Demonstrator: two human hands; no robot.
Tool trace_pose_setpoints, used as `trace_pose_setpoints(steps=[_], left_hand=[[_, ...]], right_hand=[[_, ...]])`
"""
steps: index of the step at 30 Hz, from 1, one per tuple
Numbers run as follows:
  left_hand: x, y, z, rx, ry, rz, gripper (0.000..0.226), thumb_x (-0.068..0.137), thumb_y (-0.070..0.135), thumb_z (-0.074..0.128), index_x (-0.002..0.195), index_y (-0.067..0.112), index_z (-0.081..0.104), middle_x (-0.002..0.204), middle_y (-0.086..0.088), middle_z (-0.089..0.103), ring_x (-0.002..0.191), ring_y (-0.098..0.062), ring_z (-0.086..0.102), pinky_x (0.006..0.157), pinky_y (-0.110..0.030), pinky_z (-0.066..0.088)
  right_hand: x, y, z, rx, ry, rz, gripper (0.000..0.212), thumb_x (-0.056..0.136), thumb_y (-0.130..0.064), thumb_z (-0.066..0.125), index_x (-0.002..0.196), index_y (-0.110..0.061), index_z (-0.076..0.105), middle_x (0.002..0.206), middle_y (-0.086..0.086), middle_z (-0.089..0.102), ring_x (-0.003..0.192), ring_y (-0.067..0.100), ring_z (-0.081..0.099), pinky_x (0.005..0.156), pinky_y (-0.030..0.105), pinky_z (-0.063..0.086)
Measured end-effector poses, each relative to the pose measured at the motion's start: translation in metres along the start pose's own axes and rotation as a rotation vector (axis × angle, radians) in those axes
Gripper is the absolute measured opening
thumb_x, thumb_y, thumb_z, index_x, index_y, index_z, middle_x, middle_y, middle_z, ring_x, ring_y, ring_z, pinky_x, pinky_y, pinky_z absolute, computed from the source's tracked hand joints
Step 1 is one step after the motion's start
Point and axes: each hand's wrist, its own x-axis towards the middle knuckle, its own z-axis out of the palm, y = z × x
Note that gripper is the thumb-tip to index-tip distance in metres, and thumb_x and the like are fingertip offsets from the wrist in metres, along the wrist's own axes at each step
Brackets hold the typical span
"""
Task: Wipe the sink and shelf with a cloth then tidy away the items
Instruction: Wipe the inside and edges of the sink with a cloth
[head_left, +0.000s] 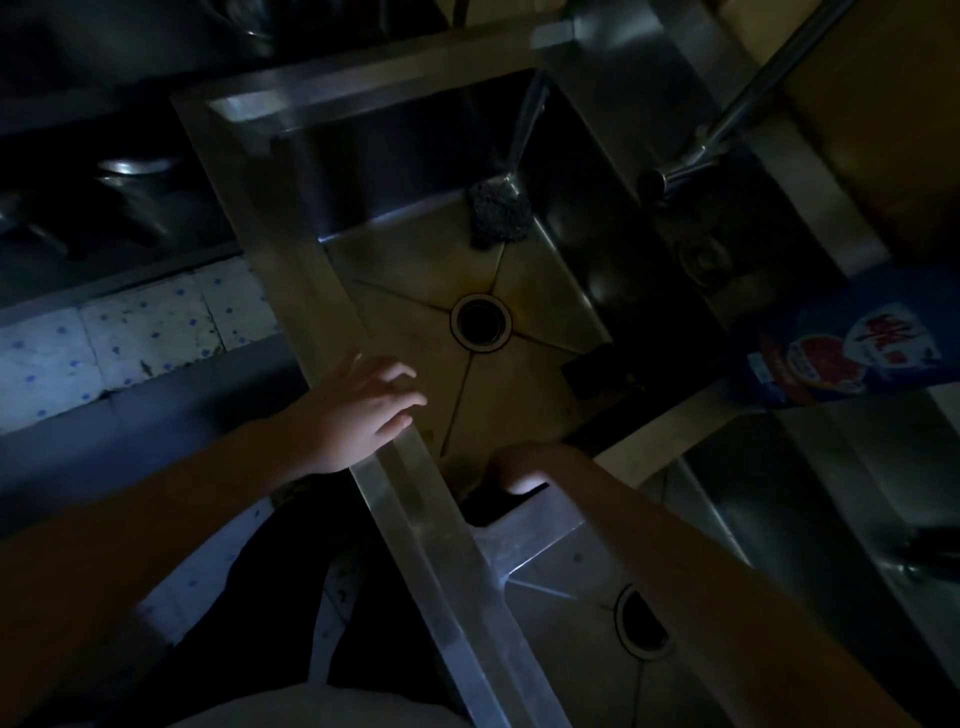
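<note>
**Both hands at the sink rim, scourer far across the basin**

The left hand (358, 410) rests on the near rim of the sink (291, 244), fingers (400, 387) loosely spread and holding nothing, their tips reaching over the edge toward the drain (481, 323). The right hand (522, 465) is curled over the divider, its fingertips folded down out of sight into the dark corner; I cannot tell whether it grips anything there, and no cloth is clearly visible in this dim light.

The one wiping thing that shows is a dark scourer (497, 213), lying beyond the drain against the far wall, well apart from both hands. From the left fingers it lies ahead and to the right; from the right hand, nearly straight ahead. A handle (527, 124) seems to rise from it up the far corner, so its long axis runs away from the person. The right hand looks the better placed to reach it.
</note>
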Motion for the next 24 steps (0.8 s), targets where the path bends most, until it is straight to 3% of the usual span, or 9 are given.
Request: trace_pose_setpoints(steps=[2,6,10,13,17,21,24], left_hand=[[0.006,-0.008,-0.004,-0.015,-0.014,-0.002,0.023,0.088,0.028,0.058,0.11,0.02,0.063,0.123,-0.006,0.055,0.107,-0.026,0.057,0.094,-0.046,0.039],[0.017,-0.03,-0.01,-0.035,-0.044,0.018,0.025,0.091,0.03,0.053,0.113,0.021,0.062,0.127,-0.006,0.054,0.113,-0.026,0.054,0.098,-0.046,0.035],[0.035,-0.066,-0.018,-0.04,-0.138,0.059,0.03,0.095,0.034,0.043,0.121,0.025,0.055,0.135,0.0,0.047,0.126,-0.018,0.044,0.103,-0.041,0.025],[0.052,-0.095,-0.032,-0.041,-0.176,0.109,0.03,0.095,0.034,0.041,0.122,0.026,0.053,0.13,0.003,0.049,0.126,-0.018,0.041,0.101,-0.039,0.025],[0.076,-0.137,-0.055,-0.006,-0.21,0.192,0.031,0.093,0.035,0.045,0.12,0.024,0.056,0.129,0.0,0.048,0.122,-0.02,0.044,0.1,-0.038,0.03],[0.102,-0.175,-0.075,-0.031,-0.265,0.237,0.03,0.094,0.038,0.043,0.12,0.03,0.055,0.132,0.004,0.044,0.121,-0.021,0.042,0.101,-0.037,0.031],[0.121,-0.196,-0.083,-0.011,-0.294,0.285,0.026,0.095,0.037,0.042,0.117,0.032,0.055,0.133,0.006,0.042,0.119,-0.021,0.042,0.099,-0.036,0.028]], right_hand=[[-0.002,-0.015,0.008,0.026,-0.03,-0.044,0.04,0.1,-0.016,0.039,0.137,-0.002,0.043,0.141,0.018,0.046,0.125,0.032,0.048,0.088,0.03,0.035],[-0.002,-0.024,0.007,0.142,-0.028,-0.042,0.041,0.099,-0.012,0.039,0.139,-0.002,0.041,0.143,0.018,0.045,0.127,0.031,0.046,0.097,0.034,0.037],[-0.005,-0.026,-0.005,0.348,0.046,0.063,0.037,0.095,-0.007,0.042,0.13,0.0,0.051,0.136,0.019,0.051,0.1,0.018,0.048,0.081,0.031,0.035],[-0.006,-0.027,-0.014,0.588,0.094,0.168,0.033,0.092,-0.005,0.045,0.122,-0.003,0.059,0.12,0.016,0.062,0.097,0.026,0.061,0.082,0.033,0.049],[-0.002,-0.042,-0.028,0.939,0.156,0.263,0.014,0.087,-0.001,0.049,0.086,0.0,0.062,0.073,0.014,0.058,0.064,0.021,0.054,0.062,0.03,0.041],[0.013,-0.083,-0.052,1.137,0.193,0.276,0.049,0.09,-0.001,0.048,0.051,-0.021,0.07,0.053,0.002,0.062,0.07,0.022,0.056,0.063,0.028,0.044],[0.028,-0.112,-0.072,1.203,0.342,0.228,0.033,0.096,-0.01,0.043,0.084,-0.026,0.069,0.069,0.0,0.062,0.06,0.011,0.053,0.058,0.022,0.047]])
